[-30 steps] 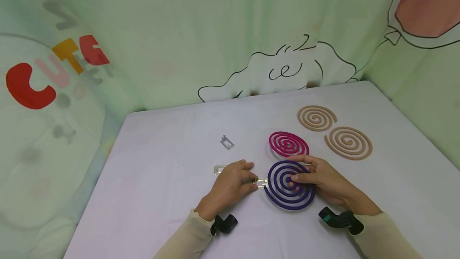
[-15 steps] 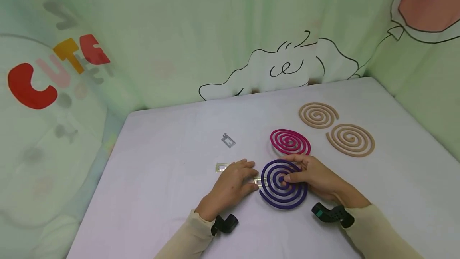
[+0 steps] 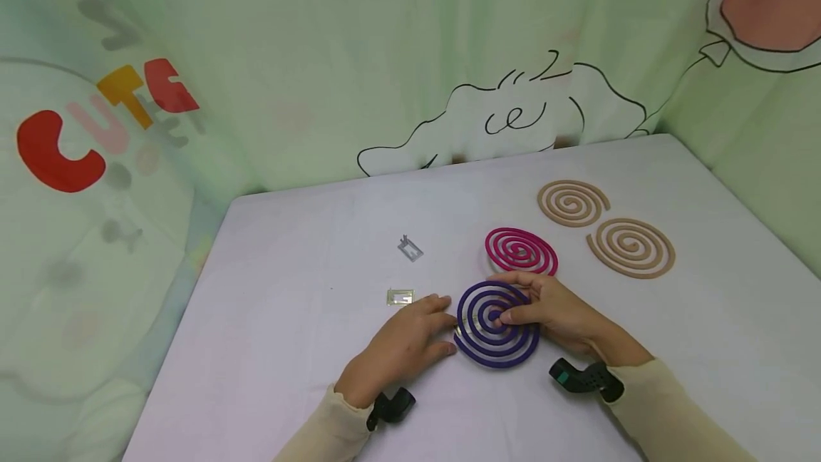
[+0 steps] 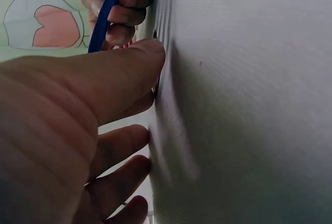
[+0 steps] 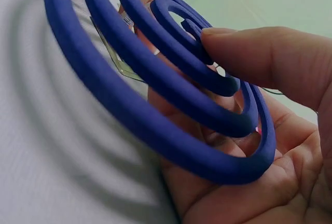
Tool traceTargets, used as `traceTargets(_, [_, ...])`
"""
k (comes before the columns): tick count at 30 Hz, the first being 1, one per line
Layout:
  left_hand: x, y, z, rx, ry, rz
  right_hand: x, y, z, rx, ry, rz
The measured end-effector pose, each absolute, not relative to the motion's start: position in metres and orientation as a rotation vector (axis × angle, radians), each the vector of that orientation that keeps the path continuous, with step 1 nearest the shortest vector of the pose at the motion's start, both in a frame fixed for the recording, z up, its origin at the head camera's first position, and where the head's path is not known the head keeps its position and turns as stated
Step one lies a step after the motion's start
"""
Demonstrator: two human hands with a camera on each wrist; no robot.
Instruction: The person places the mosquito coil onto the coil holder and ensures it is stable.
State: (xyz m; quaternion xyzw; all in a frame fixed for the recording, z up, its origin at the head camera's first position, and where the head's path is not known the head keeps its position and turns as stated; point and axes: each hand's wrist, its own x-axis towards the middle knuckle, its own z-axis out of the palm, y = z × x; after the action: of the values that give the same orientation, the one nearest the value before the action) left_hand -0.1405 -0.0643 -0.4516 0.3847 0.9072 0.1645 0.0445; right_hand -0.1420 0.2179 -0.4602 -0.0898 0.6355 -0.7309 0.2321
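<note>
My right hand (image 3: 564,312) pinches a dark blue mosquito coil (image 3: 494,315) near its centre, thumb on the upper face and fingers below. In the right wrist view the coil (image 5: 207,168) is tilted, its lower side raised over the cloth and casting a shadow. A thin metal coil stand (image 5: 123,71) lies on the cloth, partly hidden beneath the coil. My left hand (image 3: 404,341) rests palm down just left of the coil, fingers spread loosely, fingertips at the stand's left end. The left wrist view shows its thumb (image 4: 148,53) and fingertips against the cloth.
A pale gold metal stand (image 3: 393,298) lies just beyond my left hand, a grey one (image 3: 410,249) farther back. A pink coil (image 3: 490,244) sits behind my right hand. Two tan coils (image 3: 541,198) lie at the back right. Curtains border the white-covered table (image 3: 288,269).
My right hand has brought the blue coil leftward, over the metal stand and close to my left fingertips. My left hand has shifted slightly, its fingers spreading, and the gold stand beyond it shows more fully.
</note>
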Motion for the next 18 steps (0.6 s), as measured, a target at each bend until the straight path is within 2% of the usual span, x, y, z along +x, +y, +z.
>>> traceTargets(7, [-0.135,-0.07,-0.452,1.304,2.809,0.456,-0.143,0.213,-0.461,-0.267,1.743,-2.009])
traceTargets(18, [-0.138,-0.073,-0.456,1.335,2.845,0.443,-0.145,0.206,-0.462,-0.285,1.717,-2.025])
